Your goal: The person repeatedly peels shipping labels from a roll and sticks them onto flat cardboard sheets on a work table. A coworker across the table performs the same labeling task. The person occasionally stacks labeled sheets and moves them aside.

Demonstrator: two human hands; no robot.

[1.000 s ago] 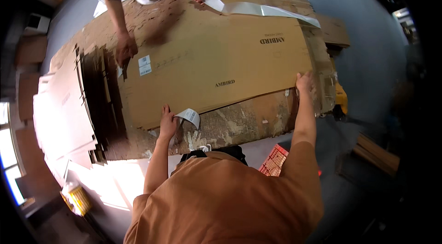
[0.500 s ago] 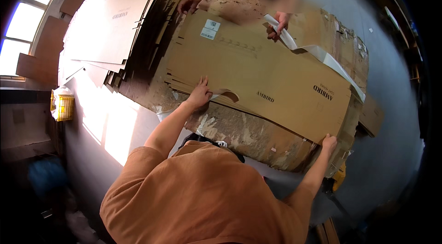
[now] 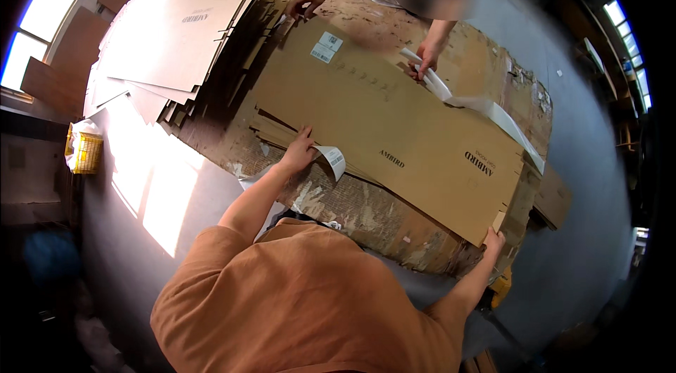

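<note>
A flat brown cardboard carton (image 3: 422, 141) with dark print lies on a low stack of similar ones. My left hand (image 3: 300, 153) is at its near left edge, fingers over the cardboard, with a curling white label strip (image 3: 332, 162) coming out beside the thumb. At the near right corner my right hand (image 3: 493, 241) is closed on the same carton. A white label (image 3: 327, 47) sits near its far left end. Across from me, a co-worker's one hand (image 3: 308, 1) is at the far left corner; the other hand (image 3: 427, 56) holds a long white strip (image 3: 486, 104).
A tall pile of flat cartons (image 3: 176, 35) stands at the left on the worn cardboard-covered table (image 3: 366, 222). A yellow basket (image 3: 87, 151) is by the left wall. Beyond the right edge, more cardboard (image 3: 553, 200) lies low, near a yellow object (image 3: 501, 287).
The label strip by my left hand has swung round, showing its white printed face. A gap has opened under the carton's near left edge. My right hand still grips the corner.
</note>
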